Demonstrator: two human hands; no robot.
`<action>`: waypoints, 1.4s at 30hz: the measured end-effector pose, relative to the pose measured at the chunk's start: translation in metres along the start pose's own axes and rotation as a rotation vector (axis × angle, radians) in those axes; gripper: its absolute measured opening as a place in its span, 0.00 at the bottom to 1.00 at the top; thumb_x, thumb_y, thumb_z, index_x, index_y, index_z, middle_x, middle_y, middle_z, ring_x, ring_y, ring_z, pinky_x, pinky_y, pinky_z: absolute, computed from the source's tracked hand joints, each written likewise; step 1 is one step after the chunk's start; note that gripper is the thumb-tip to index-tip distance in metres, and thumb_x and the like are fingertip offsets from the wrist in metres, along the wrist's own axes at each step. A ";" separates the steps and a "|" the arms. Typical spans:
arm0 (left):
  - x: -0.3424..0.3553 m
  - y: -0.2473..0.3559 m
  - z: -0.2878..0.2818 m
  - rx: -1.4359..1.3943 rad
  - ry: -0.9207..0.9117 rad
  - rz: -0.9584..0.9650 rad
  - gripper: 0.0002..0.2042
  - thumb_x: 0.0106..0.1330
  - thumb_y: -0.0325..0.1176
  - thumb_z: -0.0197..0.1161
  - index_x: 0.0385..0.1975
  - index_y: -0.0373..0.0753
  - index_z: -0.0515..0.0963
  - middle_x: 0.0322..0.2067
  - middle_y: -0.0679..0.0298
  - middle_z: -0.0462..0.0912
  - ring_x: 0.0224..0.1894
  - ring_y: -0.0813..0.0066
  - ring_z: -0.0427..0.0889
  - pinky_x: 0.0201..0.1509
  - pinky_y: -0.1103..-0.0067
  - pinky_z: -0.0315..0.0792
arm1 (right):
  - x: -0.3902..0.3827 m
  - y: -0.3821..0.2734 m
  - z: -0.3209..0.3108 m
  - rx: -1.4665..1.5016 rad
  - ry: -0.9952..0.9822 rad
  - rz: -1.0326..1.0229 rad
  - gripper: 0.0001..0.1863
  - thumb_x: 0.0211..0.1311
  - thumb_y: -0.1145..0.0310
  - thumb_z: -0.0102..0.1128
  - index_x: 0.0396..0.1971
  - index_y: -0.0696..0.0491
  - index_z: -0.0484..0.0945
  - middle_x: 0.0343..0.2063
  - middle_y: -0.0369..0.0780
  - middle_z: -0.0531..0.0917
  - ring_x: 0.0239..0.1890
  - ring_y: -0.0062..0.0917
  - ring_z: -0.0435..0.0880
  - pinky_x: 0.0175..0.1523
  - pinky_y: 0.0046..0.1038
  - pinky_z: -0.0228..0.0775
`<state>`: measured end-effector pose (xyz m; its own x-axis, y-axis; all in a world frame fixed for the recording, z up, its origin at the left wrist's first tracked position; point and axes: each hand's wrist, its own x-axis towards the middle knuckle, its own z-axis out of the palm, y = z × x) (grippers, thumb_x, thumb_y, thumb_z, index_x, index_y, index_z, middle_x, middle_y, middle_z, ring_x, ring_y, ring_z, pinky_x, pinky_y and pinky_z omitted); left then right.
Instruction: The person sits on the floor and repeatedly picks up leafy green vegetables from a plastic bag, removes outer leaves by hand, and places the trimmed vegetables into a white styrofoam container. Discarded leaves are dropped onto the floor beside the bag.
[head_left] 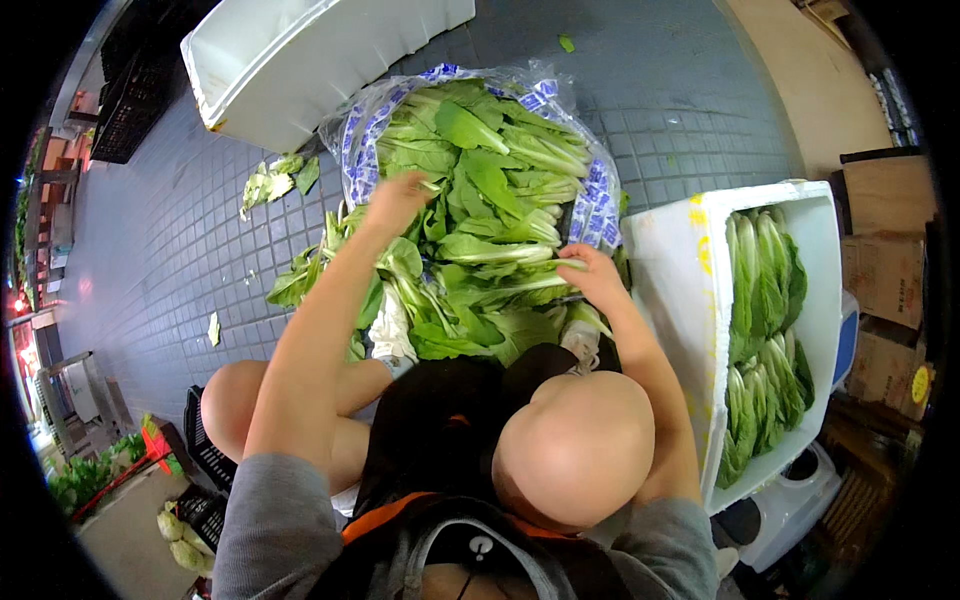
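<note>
A large heap of leafy greens with pale stalks [480, 180] spreads in front of me over an opened plastic bag with blue print [595, 200]. My left hand [400, 200] reaches into the heap's left side, fingers curled and slightly blurred; what they hold is unclear. On the right side, my right hand [590, 270] grips the pale end of one leafy stalk [530, 285]. Beside that hand stands a white foam box [680, 250] on its side, packed with rows of similar greens [760, 400]. Both my shoes are partly covered by leaves.
An empty white foam box [280, 90] stands at the back. Loose leaf scraps [270, 185] lie on the tiled floor [170, 260]. Black crates [130, 100] are at the far left and near my left knee. Cardboard boxes [885, 270] are stacked at the right.
</note>
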<state>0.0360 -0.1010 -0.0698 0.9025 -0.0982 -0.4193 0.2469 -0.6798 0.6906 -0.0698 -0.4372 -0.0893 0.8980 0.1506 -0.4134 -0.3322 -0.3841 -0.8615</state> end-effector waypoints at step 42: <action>-0.085 0.195 0.041 -1.053 -0.087 0.302 0.16 0.67 0.37 0.48 0.50 0.37 0.65 0.32 0.60 0.74 0.34 0.69 0.75 0.41 0.76 0.70 | -0.099 -0.087 -0.279 -0.615 0.452 0.024 0.34 0.50 0.53 0.63 0.53 0.58 0.66 0.50 0.49 0.73 0.52 0.38 0.72 0.57 0.33 0.62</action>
<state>-0.0071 -0.2550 0.0761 0.9588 -0.2346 -0.1600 0.2348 0.3379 0.9114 -0.0493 -0.6729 0.1091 0.9672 -0.2012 -0.1552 -0.2518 -0.8407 -0.4795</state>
